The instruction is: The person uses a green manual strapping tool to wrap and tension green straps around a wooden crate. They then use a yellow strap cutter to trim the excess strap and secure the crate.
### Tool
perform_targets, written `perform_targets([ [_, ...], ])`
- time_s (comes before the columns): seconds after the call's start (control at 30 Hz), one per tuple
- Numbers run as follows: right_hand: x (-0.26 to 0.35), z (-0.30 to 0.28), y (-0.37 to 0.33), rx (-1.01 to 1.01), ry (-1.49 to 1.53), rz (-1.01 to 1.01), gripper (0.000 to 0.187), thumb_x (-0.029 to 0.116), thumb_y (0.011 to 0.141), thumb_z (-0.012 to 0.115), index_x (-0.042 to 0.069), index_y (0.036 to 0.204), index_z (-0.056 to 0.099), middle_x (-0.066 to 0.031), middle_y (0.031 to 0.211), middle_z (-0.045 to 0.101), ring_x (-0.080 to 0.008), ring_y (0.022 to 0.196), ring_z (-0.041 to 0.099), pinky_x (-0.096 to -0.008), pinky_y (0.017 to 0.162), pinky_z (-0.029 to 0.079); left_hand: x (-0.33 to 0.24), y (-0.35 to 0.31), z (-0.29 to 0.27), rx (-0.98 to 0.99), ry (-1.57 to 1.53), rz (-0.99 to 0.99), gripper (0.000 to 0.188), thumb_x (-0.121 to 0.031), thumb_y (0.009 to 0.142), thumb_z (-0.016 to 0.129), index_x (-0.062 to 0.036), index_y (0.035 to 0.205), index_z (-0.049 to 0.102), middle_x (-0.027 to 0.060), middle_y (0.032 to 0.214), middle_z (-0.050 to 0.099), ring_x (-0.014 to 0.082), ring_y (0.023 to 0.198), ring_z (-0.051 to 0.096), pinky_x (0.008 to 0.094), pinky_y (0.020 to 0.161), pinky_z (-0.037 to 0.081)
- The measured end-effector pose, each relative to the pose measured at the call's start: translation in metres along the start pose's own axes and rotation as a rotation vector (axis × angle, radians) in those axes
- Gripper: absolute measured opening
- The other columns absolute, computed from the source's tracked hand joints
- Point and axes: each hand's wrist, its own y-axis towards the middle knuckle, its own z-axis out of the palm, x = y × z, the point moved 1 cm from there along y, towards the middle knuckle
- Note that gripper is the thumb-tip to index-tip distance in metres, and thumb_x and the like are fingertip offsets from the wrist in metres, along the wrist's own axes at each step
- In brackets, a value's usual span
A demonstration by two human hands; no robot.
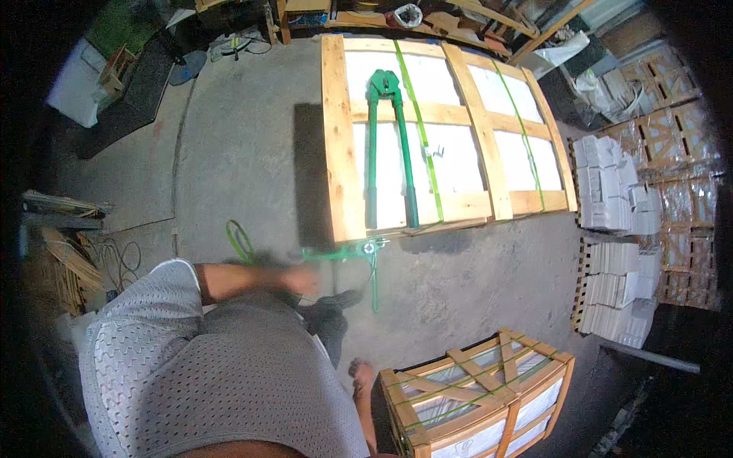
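While a big crate (473,130) takes up the upper middle of the floor (237,137), a small crate (481,389) stands at lower right, green straps (418,114) around both. Across the big crate's top lies a long-handled green cutter-like tool (385,84). Just off that crate's near edge is a blurred green tool (370,248) — one bar toward the left hand (301,279), another downward. That hand is smeared, its grip impossible to tell. Beside the small crate, the right hand (361,374) curls — holding what, if anything, I cannot tell.
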Motion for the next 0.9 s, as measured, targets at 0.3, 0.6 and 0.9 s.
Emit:
perform_targets([
  [0.3, -0.054, 0.048, -0.067, -0.25, -0.232, -0.304, 0.02, 0.017, 0.083, 0.059, -0.002, 0.083, 0.066, -0.0076, 0.071, 0.063, -0.0161, 0.06, 0.058, -0.0328, 0.054, 0.048, -0.068, 0.058, -0.131, -0.562, -0.15, -0.014, 0.024, -0.022, 0.088, 0.052, -0.0022, 0.088, 0.064, 0.0195, 0.082, 0.065, 0.0376, 0.081, 0.064, 0.0465, 0.07, 0.049],
  [0.6, -0.001, 0.04, -0.046, -0.138, -0.285, -0.291, 0.023, 0.02, 0.084, 0.06, -0.002, 0.087, 0.065, -0.0068, 0.073, 0.063, -0.0164, 0.063, 0.058, -0.0328, 0.058, 0.049, -0.088, 0.057, -0.063, -0.522, -0.062, 0.058, 0.025, -0.025, 0.09, 0.051, -0.0024, 0.086, 0.062, 0.017, 0.075, 0.063, 0.0362, 0.074, 0.064, 0.046, 0.067, 0.048],
  [0.9, 0.138, -0.037, 0.009, 0.17, -0.708, -0.174, 0.027, 0.023, 0.084, 0.061, -0.003, 0.091, 0.064, -0.0072, 0.075, 0.063, -0.0169, 0.065, 0.059, -0.0328, 0.059, 0.049, -0.082, -0.014, 0.062, -0.635, -0.301, -0.367, 0.03, -0.025, 0.09, 0.048, -0.0002, 0.091, 0.065, 0.0224, 0.086, 0.064, 0.0394, 0.081, 0.063, 0.0496, 0.074, 0.049],
])
